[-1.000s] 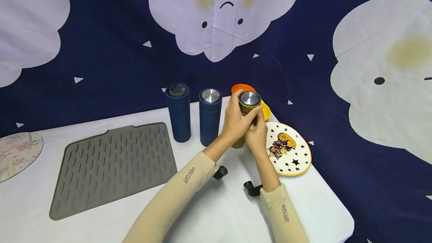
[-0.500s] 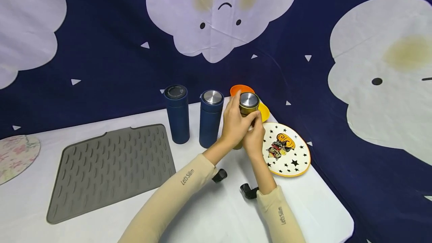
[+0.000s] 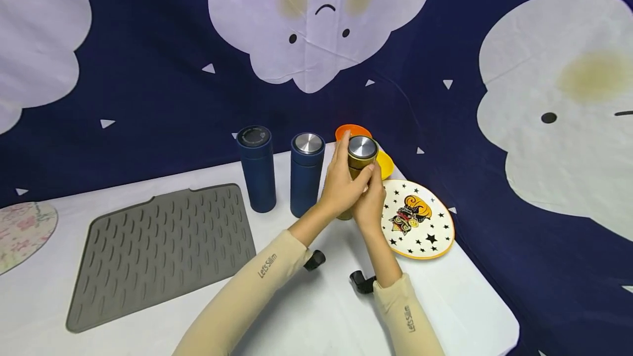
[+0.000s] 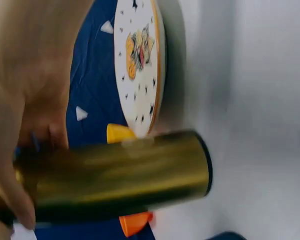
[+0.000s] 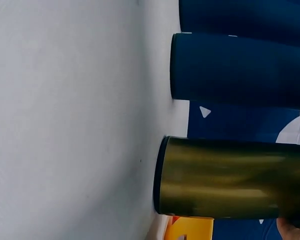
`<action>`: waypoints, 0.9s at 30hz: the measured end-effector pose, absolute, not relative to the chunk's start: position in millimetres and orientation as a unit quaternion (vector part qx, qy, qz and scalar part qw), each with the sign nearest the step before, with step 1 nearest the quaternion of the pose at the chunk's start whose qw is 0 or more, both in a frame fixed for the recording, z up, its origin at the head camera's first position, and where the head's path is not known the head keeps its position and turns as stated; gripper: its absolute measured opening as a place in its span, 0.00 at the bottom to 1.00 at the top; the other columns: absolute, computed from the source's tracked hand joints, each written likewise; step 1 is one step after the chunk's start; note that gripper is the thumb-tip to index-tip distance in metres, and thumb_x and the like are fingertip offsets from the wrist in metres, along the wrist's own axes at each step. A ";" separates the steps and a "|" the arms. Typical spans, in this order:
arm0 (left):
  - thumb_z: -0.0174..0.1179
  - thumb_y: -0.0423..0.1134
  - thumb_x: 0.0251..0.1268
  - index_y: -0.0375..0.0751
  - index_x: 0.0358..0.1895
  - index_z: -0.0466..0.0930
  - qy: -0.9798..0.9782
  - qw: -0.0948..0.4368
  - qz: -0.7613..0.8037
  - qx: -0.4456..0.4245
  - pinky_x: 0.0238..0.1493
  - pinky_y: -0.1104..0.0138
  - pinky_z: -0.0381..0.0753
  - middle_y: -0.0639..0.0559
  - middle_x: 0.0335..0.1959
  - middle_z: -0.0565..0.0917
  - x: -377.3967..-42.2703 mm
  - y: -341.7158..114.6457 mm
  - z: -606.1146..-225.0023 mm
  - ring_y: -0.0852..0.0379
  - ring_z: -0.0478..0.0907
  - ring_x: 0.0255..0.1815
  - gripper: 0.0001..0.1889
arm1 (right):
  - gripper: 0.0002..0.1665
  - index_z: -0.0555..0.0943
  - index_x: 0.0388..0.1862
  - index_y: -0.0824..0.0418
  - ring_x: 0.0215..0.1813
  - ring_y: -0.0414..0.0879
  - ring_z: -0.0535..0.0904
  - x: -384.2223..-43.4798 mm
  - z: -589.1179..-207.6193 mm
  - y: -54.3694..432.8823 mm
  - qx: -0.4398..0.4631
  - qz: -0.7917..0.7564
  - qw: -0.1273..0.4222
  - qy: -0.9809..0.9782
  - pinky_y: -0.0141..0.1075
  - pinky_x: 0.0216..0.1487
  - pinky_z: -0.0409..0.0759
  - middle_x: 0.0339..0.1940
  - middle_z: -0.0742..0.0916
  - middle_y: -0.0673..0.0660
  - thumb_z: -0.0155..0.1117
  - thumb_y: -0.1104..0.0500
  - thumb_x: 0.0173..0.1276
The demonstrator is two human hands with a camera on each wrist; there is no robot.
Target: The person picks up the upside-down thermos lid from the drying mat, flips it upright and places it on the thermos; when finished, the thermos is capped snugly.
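Note:
Between both hands is a gold thermos (image 3: 362, 147) with a silver-topped lid. My left hand (image 3: 341, 183) grips its upper part, thumb crossing the front just below the lid. Lower on its right side, my right hand (image 3: 370, 202) holds the body, partly covered by the left hand. The left wrist view shows the gold thermos (image 4: 120, 175) with the left hand (image 4: 30, 90) around its upper end. In the right wrist view, the thermos (image 5: 220, 180) has its dark base close to the tabletop; whether it touches is unclear. Just left stands a blue thermos (image 3: 307, 180) with a silver top.
Another blue thermos (image 3: 259, 177), black-topped, stands further left. A grey drying mat (image 3: 168, 251) and a floral round mat (image 3: 27, 232) lie to the left. Right of the hands is a star-patterned plate (image 3: 420, 235). Orange (image 3: 353, 131) and yellow (image 3: 386, 165) dishes sit behind.
The left thumb and the right fingers have come down slightly from the lid's edge onto the body below. The head view has shifted a little; the other things stay where they were.

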State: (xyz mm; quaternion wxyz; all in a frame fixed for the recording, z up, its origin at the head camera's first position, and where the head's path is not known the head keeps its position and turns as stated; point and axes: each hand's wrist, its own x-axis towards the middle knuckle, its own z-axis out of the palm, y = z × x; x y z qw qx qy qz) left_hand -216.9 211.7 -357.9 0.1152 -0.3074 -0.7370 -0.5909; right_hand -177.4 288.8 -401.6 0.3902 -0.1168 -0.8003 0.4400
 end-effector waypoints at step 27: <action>0.72 0.43 0.56 0.40 0.68 0.65 -0.738 0.158 -0.601 -0.262 0.60 0.56 0.76 0.41 0.59 0.75 -213.1 214.1 -351.9 0.46 0.75 0.59 0.37 | 0.26 0.72 0.59 0.68 0.56 0.66 0.81 -180.1 -398.5 287.3 -0.106 0.431 0.402 -0.801 0.57 0.58 0.76 0.52 0.84 0.71 0.67 0.65 0.63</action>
